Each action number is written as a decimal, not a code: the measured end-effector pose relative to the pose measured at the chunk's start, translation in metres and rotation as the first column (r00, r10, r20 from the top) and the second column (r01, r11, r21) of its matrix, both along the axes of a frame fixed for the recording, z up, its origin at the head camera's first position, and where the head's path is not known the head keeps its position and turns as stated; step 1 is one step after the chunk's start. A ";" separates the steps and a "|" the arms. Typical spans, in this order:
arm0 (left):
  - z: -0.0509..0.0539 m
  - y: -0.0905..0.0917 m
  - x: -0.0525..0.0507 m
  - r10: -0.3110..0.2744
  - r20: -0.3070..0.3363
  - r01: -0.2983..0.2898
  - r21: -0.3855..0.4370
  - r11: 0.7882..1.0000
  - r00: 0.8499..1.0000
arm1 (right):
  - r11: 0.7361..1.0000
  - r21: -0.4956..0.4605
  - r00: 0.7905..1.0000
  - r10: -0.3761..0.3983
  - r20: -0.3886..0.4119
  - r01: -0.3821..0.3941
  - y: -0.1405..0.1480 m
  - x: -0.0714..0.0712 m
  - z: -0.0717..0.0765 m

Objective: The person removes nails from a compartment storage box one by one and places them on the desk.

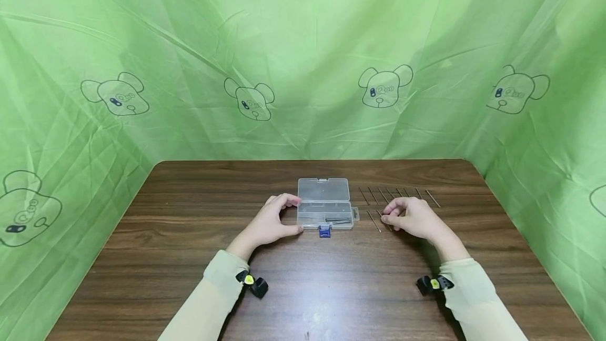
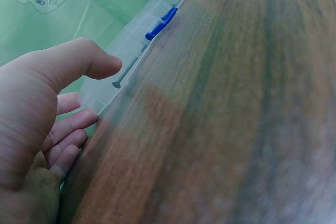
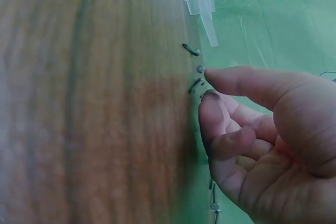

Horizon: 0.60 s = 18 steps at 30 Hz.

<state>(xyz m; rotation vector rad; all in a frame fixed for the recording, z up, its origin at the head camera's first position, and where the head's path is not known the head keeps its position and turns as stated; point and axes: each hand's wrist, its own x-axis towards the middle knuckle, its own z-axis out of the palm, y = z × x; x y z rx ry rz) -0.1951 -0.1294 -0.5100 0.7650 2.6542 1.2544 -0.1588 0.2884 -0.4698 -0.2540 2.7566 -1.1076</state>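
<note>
The clear plastic box [image 1: 311, 226] stands on the wood-grain table [image 1: 165, 236], lid [image 1: 323, 190] folded back, blue latch [image 1: 324, 232] hanging at the front, with stored nails [image 1: 339, 220] in its front-right compartment. Your left hand [image 1: 270, 223] holds its left end, thumb at the front corner and fingers toward the hinge. Squeeze or lift unevenly and this light-looking box could skew or tip its nails out, since nothing covers them.

Just right of the box lies a lone nail [image 1: 374, 221]; beside it, the next nail [image 1: 390, 227] is at the fingertips of your right hand [image 1: 411, 218]. Your thumb and forefinger close in on it, but you can't tell from these views whether they pinch it. Catch so thin a shank off-centre and it may roll or swivel loose. Your knuckles could also disturb the back row of nails [image 1: 373, 196]. Beyond hangs the green curtain [image 1: 303, 41].
</note>
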 end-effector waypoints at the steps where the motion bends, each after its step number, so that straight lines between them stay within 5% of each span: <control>1: 0.000 0.000 0.000 0.001 -0.001 -0.001 0.000 1.000 1.000 | 1.000 0.005 1.000 0.004 -0.008 -0.004 0.000 0.000 0.001; 18: 0.003 0.001 0.001 -0.004 -0.002 0.004 0.014 1.000 1.000 | 0.995 -0.017 0.993 0.099 -0.064 -0.100 -0.013 0.001 0.020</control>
